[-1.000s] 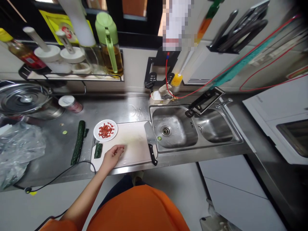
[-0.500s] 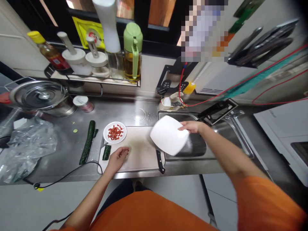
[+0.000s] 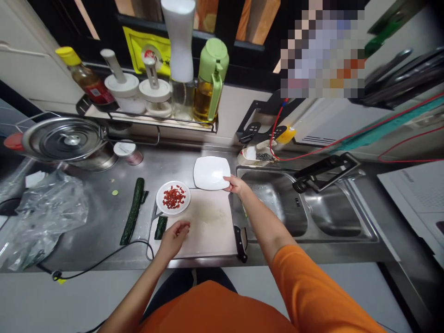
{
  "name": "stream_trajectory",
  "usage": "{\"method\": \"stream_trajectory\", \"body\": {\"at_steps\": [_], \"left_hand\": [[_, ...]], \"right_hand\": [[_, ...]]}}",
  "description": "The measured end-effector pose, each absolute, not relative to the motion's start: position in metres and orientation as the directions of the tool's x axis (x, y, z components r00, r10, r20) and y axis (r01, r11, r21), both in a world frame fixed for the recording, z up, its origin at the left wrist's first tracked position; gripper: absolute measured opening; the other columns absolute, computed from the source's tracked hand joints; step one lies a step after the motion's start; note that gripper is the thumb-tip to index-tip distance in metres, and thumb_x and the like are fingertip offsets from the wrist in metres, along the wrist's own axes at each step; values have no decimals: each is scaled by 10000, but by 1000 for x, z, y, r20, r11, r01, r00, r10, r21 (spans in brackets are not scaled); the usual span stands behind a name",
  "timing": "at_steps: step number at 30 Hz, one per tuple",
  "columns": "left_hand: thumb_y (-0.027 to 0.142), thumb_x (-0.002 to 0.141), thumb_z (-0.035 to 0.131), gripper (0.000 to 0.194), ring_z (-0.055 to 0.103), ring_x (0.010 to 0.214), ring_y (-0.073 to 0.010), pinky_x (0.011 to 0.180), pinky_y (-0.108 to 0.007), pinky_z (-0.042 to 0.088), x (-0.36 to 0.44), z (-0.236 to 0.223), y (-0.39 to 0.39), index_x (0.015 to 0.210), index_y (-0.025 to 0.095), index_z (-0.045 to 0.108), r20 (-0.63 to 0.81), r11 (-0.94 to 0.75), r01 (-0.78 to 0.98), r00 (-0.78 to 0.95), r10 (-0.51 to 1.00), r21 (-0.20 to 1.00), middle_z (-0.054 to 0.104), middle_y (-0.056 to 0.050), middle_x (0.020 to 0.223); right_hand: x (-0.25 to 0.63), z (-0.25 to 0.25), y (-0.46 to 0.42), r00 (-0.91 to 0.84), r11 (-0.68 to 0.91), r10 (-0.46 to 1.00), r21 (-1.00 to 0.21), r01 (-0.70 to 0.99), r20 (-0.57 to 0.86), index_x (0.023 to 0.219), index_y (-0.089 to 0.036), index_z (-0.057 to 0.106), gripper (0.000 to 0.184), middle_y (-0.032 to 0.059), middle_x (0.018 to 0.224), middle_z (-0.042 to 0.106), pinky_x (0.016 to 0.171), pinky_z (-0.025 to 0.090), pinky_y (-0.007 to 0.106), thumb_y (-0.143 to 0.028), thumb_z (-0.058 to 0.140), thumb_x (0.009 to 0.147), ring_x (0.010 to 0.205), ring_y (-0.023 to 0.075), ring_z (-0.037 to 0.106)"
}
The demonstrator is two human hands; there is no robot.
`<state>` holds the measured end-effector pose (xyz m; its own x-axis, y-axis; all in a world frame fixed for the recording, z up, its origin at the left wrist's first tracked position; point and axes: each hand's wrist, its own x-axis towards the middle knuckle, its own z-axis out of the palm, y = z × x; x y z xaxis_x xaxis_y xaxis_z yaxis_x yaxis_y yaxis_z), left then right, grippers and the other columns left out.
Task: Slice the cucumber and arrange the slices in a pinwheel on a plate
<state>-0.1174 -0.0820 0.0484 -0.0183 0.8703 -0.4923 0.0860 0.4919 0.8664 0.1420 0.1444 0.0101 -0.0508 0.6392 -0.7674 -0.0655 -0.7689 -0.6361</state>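
Observation:
My right hand (image 3: pixel 235 184) grips the right corner of a white square plate (image 3: pixel 211 173), which sits at or just over the counter behind the cutting board (image 3: pixel 211 226). Above the board's left half is my left hand (image 3: pixel 176 237), its fingers loosely curled and nothing visible in them. Beside it, a short piece of cucumber (image 3: pixel 160 228) lies on the board. A round white plate (image 3: pixel 158 200) with small red berries (image 3: pixel 174 197) overlaps the board's back left corner. At the right edge lies a kitchen knife (image 3: pixel 240 244), its blade mostly hidden by my right arm.
A long cucumber (image 3: pixel 133 210) and a clear plastic bag (image 3: pixel 55 203) lie to the left. Behind them stand a lidded steel pot (image 3: pixel 71 143) and a small can (image 3: pixel 129 153). The double sink (image 3: pixel 342 217) is on the right. A bottle rack (image 3: pixel 156 121) hangs above the counter.
My right hand has come into view from the right with the white square plate and carried it leftward over the sink to behind the board. My left hand has stayed over the board.

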Motion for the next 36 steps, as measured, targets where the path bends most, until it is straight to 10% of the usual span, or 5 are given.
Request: {"method": "stream_trajectory", "body": {"at_steps": [13,21,31,36], "left_hand": [[516,739,536,430,628,786,-176,705,-285,479,-117,37,-72,959,160,633,-458,472,162,-118,881,866,681,-63,861],[413,802,454,336,597,710,-190,682,-288,436,-158,42,-47,989,197,632,-244,420,657,-347,906,626,668,-52,788],[486,728,569,458,620,806,-264,683,-324,431,-171,45,-55,1042,155,528,-325,520,818,-436,839,247,648,-139,905],[395,762,542,387,627,789,-266,686,-334,429,-157,34,-77,1065,163,476,-316,517,809,-432,845,278,641,-142,900]], "right_hand": [[136,-6,152,55,-710,690,-660,245,-722,1059,-183,542,296,33,817,683,620,569,305,-232,651,789,631,119,631],[134,9,155,237,-571,779,-499,652,-581,943,-74,632,474,226,1122,603,926,443,412,-290,813,561,1141,361,503],[133,49,84,127,-255,906,-282,925,-403,1159,-131,467,442,190,1051,613,808,445,361,-409,571,832,999,293,588],[150,51,-32,40,-87,883,-80,993,-467,1140,-172,449,387,152,961,606,678,444,310,-415,533,851,897,270,613]]}}
